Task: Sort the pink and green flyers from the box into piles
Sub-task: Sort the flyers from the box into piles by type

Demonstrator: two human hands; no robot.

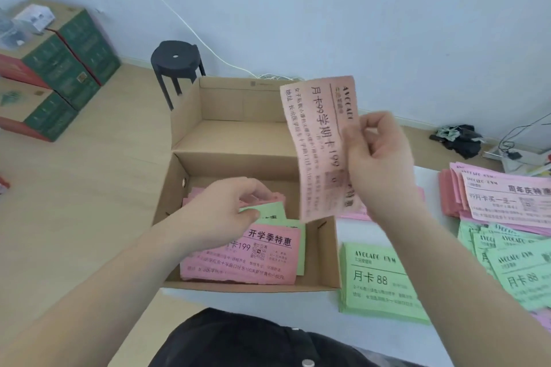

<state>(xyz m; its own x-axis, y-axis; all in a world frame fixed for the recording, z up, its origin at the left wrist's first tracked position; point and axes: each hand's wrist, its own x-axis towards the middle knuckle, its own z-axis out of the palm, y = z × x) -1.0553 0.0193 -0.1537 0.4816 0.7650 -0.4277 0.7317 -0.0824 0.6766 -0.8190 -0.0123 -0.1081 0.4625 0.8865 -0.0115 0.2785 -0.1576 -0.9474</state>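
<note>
Right hand [377, 152] pinching pink flyer [320, 143] above box [325, 250], left hand [223, 211] on green flyer [268, 211]

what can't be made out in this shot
Head view, pink paper flyer held up: small print blurred, edge covered by right hand.
Head view, brown cardboard box: left hand, pinching a green flyer, hides flyers beneath; count unknown.
Head view, pink flyer pile and green flyer pile, right: cut by frame edge.

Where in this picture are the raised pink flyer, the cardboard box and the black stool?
pink flyer [316, 134], head view, middle of the printed sheet.
cardboard box [326, 253], head view, inside of its near right wall.
black stool [164, 59], head view, its round seat.
</note>
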